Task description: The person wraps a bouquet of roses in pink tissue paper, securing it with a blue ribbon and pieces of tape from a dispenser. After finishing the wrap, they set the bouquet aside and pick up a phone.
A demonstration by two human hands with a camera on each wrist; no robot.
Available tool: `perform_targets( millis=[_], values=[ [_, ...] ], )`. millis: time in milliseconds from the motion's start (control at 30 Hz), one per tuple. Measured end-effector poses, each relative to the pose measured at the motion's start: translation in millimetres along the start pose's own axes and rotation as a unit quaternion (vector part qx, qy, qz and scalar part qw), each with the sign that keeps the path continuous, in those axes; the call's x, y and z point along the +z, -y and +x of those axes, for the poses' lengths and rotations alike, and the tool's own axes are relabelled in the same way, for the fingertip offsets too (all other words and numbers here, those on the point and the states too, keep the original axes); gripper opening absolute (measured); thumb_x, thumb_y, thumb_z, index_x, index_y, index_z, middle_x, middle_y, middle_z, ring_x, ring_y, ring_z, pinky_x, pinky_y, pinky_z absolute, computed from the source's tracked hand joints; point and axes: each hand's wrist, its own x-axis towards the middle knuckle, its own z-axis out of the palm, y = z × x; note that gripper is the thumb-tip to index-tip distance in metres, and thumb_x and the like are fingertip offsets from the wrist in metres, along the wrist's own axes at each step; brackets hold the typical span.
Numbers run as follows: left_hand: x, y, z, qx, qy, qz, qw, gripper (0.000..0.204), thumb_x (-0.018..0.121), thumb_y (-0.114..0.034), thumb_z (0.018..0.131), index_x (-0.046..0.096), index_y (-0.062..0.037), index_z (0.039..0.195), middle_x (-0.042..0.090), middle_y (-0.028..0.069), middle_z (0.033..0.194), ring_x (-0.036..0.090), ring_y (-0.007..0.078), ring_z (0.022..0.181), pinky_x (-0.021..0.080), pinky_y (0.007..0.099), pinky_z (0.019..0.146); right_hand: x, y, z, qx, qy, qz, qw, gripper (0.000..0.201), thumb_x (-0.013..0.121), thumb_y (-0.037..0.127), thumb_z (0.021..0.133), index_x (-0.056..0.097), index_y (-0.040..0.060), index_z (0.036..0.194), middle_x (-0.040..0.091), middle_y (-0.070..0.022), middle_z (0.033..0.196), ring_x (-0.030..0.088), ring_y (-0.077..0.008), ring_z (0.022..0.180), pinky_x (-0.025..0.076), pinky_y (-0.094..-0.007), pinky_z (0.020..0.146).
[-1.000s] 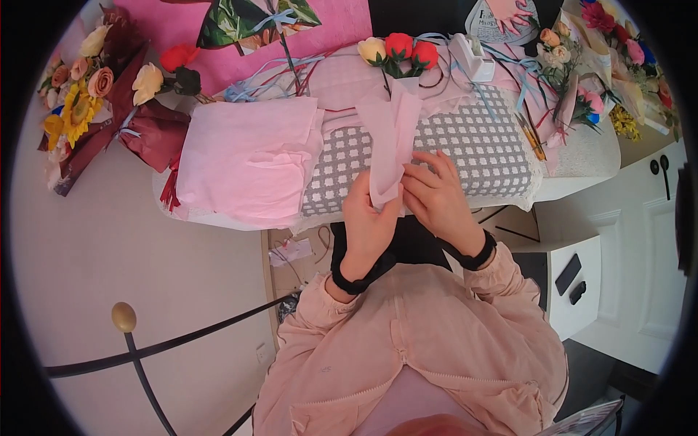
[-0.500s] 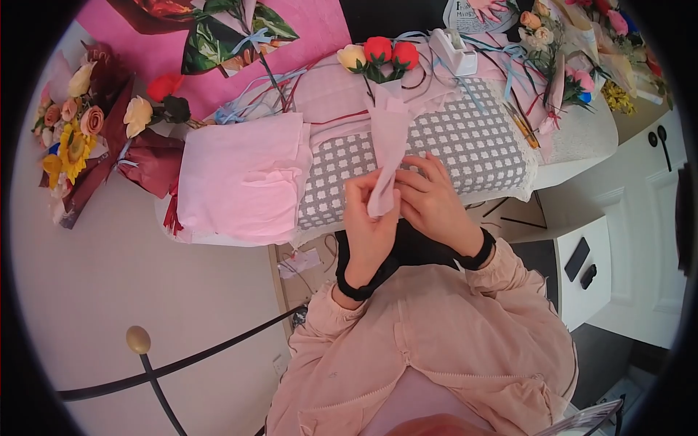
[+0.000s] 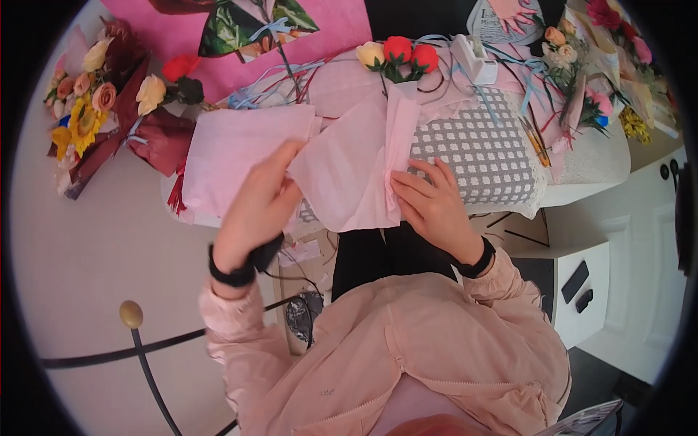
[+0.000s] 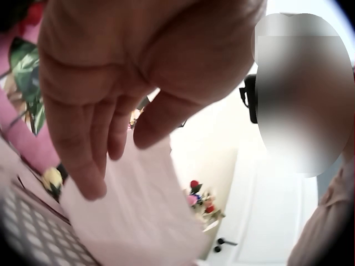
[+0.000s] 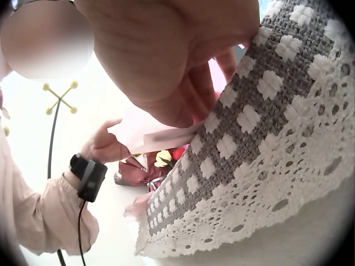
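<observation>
A sheet of pink paper is spread out to the left over the checked cloth, with a narrow folded part along its right side. My right hand pinches that folded part near its lower end; the right wrist view shows its thumb and fingers together at the paper. At the paper's left corner is my left hand, slightly blurred, its fingers extended and apart from the thumb in the left wrist view. One cream rose and two red roses lie at the paper's upper end, stems partly hidden.
A stack of pink sheets lies on the left. Beyond are ribbons, a white tape dispenser and a pink poster. Orange-handled tools lie at right. Bouquets stand at left and right.
The narrow wrapped paper has been opened out to the left. My left hand has moved left, away from the lower end, while my right hand has stayed at the folded part.
</observation>
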Motion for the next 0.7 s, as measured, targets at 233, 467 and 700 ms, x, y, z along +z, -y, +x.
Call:
perform_targets(
  millis=[233, 467, 700],
  values=[
    [-11.5, 13.6, 89.4, 0.128, 0.063, 0.082, 0.986, 0.052, 0.052, -0.001, 0.083, 0.052, -0.0119, 0.134, 0.052, 0.0070, 0.134, 0.059, 0.0205, 0.105, 0.044, 0.0304, 0.092, 3.5, -4.2, -1.6, -0.010, -0.014, 0.008, 1.000, 0.028, 0.065, 0.013, 0.080, 0.067, 0.0062, 0.107, 0.062, -0.0015, 0.116, 0.051, -0.0269, 0.116, 0.032, -0.0537, 0.105],
    [3.5, 31.8, 119.1, 0.217, 0.219, -0.031, 0.951, 0.027, 0.049, -0.014, 0.087, 0.066, -0.0062, 0.107, 0.065, 0.0070, 0.116, 0.060, 0.0200, 0.106, 0.044, 0.0302, 0.093, -1.3, -2.3, -0.9, 0.008, -0.005, 0.024, 1.000, 0.030, 0.065, 0.010, 0.080, 0.067, 0.0068, 0.109, 0.063, -0.0026, 0.117, 0.052, -0.0274, 0.115, 0.032, -0.0522, 0.105],
    [-27.4, 54.7, 126.9, 0.125, 0.090, 0.264, 0.952, 0.015, 0.057, 0.000, 0.074, 0.065, 0.0005, 0.086, 0.068, 0.0120, 0.085, 0.065, 0.0269, 0.082, 0.049, 0.0326, 0.075, -1.8, -4.2, 1.4, -0.002, -0.006, 0.020, 1.000, 0.027, 0.064, 0.013, 0.080, 0.066, 0.0061, 0.106, 0.062, -0.0018, 0.114, 0.052, -0.0260, 0.113, 0.033, -0.0524, 0.104]
  ],
)
